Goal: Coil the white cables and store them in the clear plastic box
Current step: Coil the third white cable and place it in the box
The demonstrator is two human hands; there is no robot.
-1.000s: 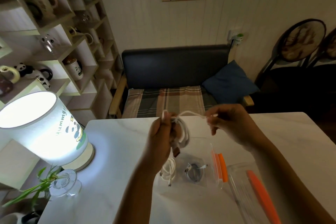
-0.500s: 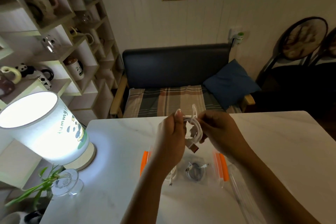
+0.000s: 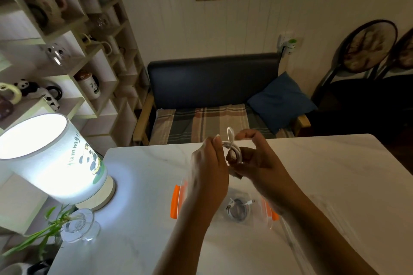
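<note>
A coiled white cable [image 3: 234, 150] hangs in the air above the table, gripped from both sides. My left hand [image 3: 209, 169] pinches its left side and my right hand [image 3: 257, 161] holds the bundle, with a small loop sticking up between the fingers. Below them lies the clear plastic box [image 3: 266, 212] with orange clips, open on the white table [image 3: 143, 185]. Inside it rests another coiled cable [image 3: 238, 209]; my left forearm hides the box's left part.
A lit white lamp [image 3: 51, 158] stands at the table's left, with a glass vase and green plant [image 3: 77, 225] in front of it. The box lid lies to the right, mostly hidden by my right arm. A bench and shelves stand beyond the far edge.
My right hand has come in from the right and closed on the coil, and the loose end it held out is now tucked into a small loop. Both hands stay above the box.
</note>
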